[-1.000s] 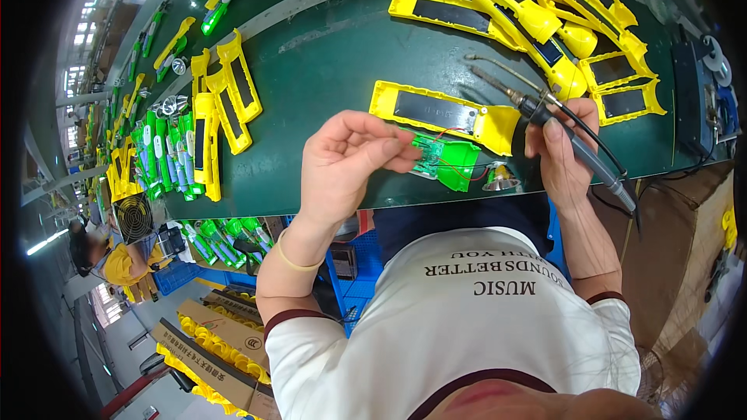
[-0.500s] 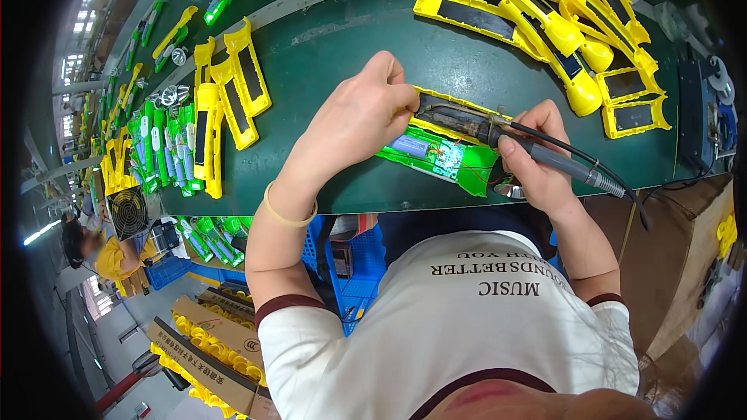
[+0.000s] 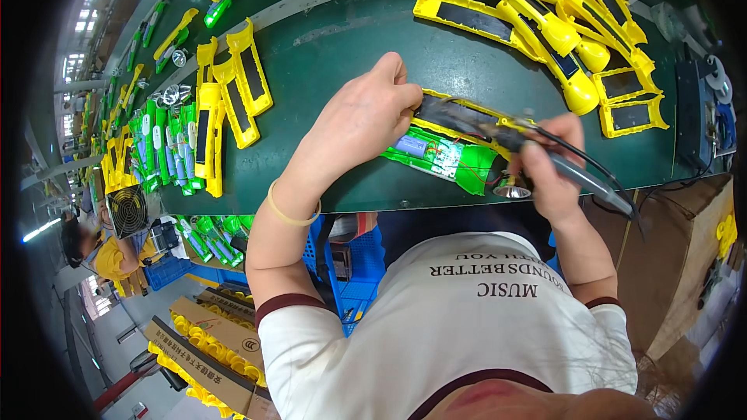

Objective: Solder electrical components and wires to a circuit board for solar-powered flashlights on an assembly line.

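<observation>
My right hand [image 3: 551,175] is closed around the grey handle of a soldering iron [image 3: 595,184]; its metal end is blurred by motion above a yellow flashlight shell [image 3: 437,94] with a dark panel. At the shell's left end my left hand [image 3: 366,113] is closed in a pinch. Whatever its fingertips hold is hidden. Just on the near side of the yellow shell lies a green flashlight half [image 3: 475,175] with a blue battery cell [image 3: 411,145], a lit circuit board [image 3: 447,159] and thin wires. A shiny reflector cup [image 3: 512,188] sits at its right end, below my right hand.
Yellow shells [image 3: 564,39] are heaped at the far right. More yellow shells [image 3: 237,93] and a row of green halves [image 3: 159,148] lie on the left. A dark box with a cable [image 3: 691,120] stands at the right edge. A person in yellow [image 3: 117,257] is at the far left.
My right hand has shifted slightly right with the soldering iron, whose handle swings lower. The reflector cup shows more fully. My left hand has barely moved.
</observation>
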`<state>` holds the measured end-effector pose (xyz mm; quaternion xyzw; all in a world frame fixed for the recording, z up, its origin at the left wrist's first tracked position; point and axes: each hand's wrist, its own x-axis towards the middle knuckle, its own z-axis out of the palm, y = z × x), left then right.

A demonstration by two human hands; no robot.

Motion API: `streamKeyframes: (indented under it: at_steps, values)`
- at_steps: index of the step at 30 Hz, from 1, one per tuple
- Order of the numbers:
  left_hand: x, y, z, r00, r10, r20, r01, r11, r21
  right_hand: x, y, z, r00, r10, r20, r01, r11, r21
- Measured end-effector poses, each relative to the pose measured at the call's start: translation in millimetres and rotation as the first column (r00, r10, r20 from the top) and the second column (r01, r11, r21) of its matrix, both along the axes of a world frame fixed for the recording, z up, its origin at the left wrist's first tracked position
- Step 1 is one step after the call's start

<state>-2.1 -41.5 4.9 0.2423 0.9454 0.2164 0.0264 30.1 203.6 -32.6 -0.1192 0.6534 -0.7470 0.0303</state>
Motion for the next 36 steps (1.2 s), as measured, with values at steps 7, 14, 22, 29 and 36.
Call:
streamKeyframes:
  at_steps: [7, 14, 22, 29, 36]
  values:
    - [0, 1, 4, 1.0, 0.002, -0.001, -0.002, 0.999, -0.034, -9, 64, -20, 0.924, -0.357, -0.133, 0.283, 0.876, -0.39]
    - [-1, 7, 9, 0.999, 0.01, 0.031, -0.008, 0.998, -0.06, -27, 56, -10, 0.982, -0.175, -0.076, 0.167, 0.98, -0.105]
    - [4, 9, 10, 0.998, 0.049, 0.045, -0.046, 0.996, -0.07, -22, 85, -12, 0.891, -0.451, -0.058, 0.377, 0.804, -0.459]
    - [-13, 2, 14, 0.987, -0.014, -0.162, 0.015, 1.0, 0.002, 11, 84, -23, 0.9, -0.365, -0.238, 0.346, 0.93, -0.121]
    - [-3, -15, 18, 0.954, -0.3, -0.015, 0.295, 0.926, 0.234, -2, 75, -13, 0.935, -0.328, -0.139, 0.331, 0.944, 0.002]
